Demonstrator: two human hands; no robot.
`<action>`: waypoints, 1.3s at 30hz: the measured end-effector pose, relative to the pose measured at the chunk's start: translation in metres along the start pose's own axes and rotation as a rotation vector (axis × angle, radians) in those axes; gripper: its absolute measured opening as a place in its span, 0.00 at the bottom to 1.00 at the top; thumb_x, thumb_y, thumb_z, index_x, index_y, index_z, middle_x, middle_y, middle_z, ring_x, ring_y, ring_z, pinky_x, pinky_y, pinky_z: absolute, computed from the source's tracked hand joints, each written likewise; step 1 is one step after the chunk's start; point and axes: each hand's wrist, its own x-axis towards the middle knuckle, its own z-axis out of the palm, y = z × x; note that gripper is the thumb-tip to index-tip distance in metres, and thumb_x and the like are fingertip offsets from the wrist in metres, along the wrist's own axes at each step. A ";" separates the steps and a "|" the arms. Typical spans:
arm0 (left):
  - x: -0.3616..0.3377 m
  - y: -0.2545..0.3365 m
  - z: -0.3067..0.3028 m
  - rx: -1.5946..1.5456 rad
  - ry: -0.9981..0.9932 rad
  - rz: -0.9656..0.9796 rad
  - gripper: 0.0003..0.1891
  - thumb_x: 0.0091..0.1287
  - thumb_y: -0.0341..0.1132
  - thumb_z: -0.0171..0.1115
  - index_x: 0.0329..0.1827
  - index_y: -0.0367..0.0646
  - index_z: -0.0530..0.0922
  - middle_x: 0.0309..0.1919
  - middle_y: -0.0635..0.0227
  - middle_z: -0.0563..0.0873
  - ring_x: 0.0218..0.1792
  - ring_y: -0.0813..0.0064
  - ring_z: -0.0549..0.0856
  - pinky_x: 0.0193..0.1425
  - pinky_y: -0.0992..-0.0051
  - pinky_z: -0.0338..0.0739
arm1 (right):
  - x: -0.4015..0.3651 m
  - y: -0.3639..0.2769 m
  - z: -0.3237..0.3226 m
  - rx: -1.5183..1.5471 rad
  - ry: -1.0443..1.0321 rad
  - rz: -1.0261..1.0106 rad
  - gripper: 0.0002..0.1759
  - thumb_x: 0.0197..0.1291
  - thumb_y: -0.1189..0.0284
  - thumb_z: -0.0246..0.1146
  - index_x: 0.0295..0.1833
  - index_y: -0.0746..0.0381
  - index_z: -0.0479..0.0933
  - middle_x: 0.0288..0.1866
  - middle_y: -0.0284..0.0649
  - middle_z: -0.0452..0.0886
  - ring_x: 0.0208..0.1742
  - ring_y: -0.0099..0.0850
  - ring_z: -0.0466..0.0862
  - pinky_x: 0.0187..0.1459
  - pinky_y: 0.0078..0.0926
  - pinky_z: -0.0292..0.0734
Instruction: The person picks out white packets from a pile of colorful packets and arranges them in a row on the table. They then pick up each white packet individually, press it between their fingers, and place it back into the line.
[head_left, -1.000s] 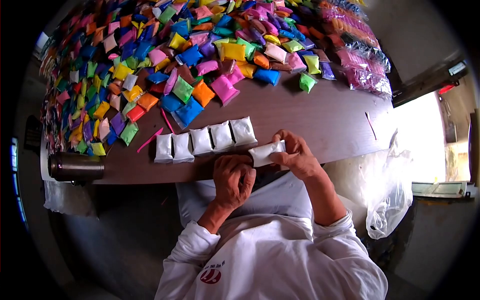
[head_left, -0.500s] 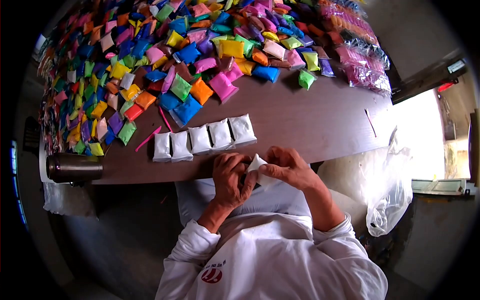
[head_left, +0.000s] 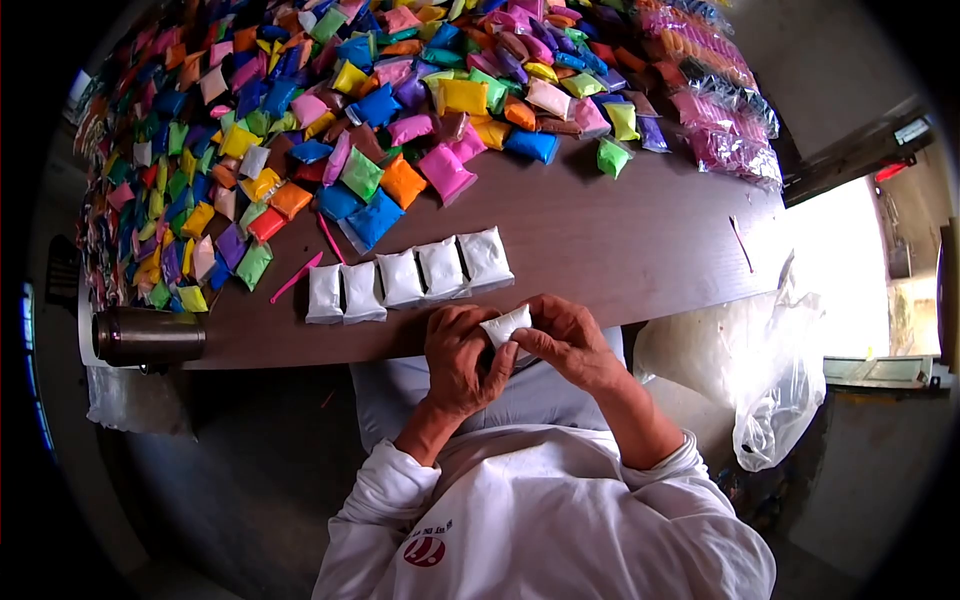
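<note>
Between both hands, over my lap at the table's front edge, is a small white packet (head_left: pixel 506 325). My left hand (head_left: pixel 463 358) is curled round its left side, thumb pointing up at it. My right hand (head_left: pixel 568 343) pinches the right side between thumb and fingers. The packet's lower part is hidden by the thumbs. Just beyond the hands, several plump white packets (head_left: pixel 402 278) lie side by side in a slanting row on the table.
A big heap of colourful packets (head_left: pixel 400 180) covers the table's far and left parts. Pink plastic tools (head_left: pixel 296 278) lie left of the white row. A metal cup (head_left: pixel 150 335) lies at the left edge. Another thin tool (head_left: pixel 741 245) is at right; a clear plastic bag (head_left: pixel 778 400) hangs beside the table.
The white packet has turned in my hands, from a pointed corner upward to its wide edge upward. My right hand has shifted slightly with it; the row stays put.
</note>
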 end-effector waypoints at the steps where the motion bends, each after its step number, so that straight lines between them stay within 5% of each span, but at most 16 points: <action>1: -0.001 -0.001 0.001 0.009 0.008 -0.004 0.14 0.62 0.43 0.58 0.33 0.38 0.80 0.35 0.62 0.81 0.39 0.61 0.78 0.49 0.63 0.68 | 0.001 -0.002 0.000 0.000 0.000 0.000 0.15 0.63 0.69 0.62 0.50 0.68 0.72 0.42 0.34 0.78 0.44 0.20 0.76 0.46 0.19 0.72; 7: -0.002 -0.001 0.002 0.056 0.014 -0.018 0.13 0.61 0.41 0.60 0.33 0.38 0.78 0.33 0.61 0.81 0.38 0.61 0.78 0.48 0.63 0.69 | 0.010 -0.008 0.002 -0.209 0.020 0.029 0.18 0.64 0.64 0.62 0.48 0.68 0.73 0.38 0.33 0.76 0.39 0.19 0.74 0.41 0.18 0.72; 13: 0.001 0.001 0.003 0.018 0.018 0.000 0.13 0.60 0.42 0.61 0.31 0.39 0.77 0.33 0.61 0.80 0.37 0.60 0.78 0.48 0.63 0.69 | 0.009 -0.003 0.004 0.081 0.161 0.017 0.18 0.62 0.65 0.63 0.49 0.68 0.73 0.38 0.32 0.76 0.39 0.19 0.75 0.41 0.20 0.73; 21: -0.003 -0.003 0.005 0.075 -0.026 0.021 0.14 0.64 0.44 0.57 0.35 0.39 0.78 0.32 0.60 0.79 0.35 0.59 0.77 0.45 0.62 0.68 | 0.011 -0.009 0.003 0.040 -0.042 0.022 0.19 0.60 0.67 0.65 0.52 0.67 0.73 0.42 0.34 0.79 0.43 0.20 0.77 0.45 0.20 0.74; 26: -0.001 -0.001 0.003 0.032 -0.013 0.002 0.13 0.63 0.42 0.58 0.29 0.41 0.75 0.31 0.62 0.79 0.35 0.60 0.77 0.44 0.62 0.68 | 0.015 -0.019 0.009 0.011 -0.067 -0.018 0.17 0.62 0.68 0.63 0.52 0.67 0.73 0.42 0.34 0.79 0.42 0.20 0.77 0.44 0.19 0.74; 35: 0.000 0.000 0.002 0.035 0.014 0.028 0.06 0.57 0.32 0.61 0.25 0.42 0.75 0.34 0.68 0.81 0.38 0.64 0.79 0.46 0.64 0.69 | 0.014 -0.028 -0.008 -0.058 0.223 -0.003 0.18 0.62 0.63 0.63 0.49 0.68 0.74 0.40 0.35 0.80 0.40 0.20 0.78 0.42 0.19 0.75; 39: 0.000 0.001 0.005 0.066 0.014 0.038 0.05 0.57 0.32 0.61 0.26 0.42 0.76 0.35 0.66 0.82 0.37 0.63 0.78 0.46 0.65 0.69 | 0.031 -0.029 -0.028 -0.416 0.356 -0.162 0.21 0.59 0.64 0.66 0.50 0.68 0.73 0.32 0.36 0.78 0.35 0.21 0.76 0.37 0.20 0.73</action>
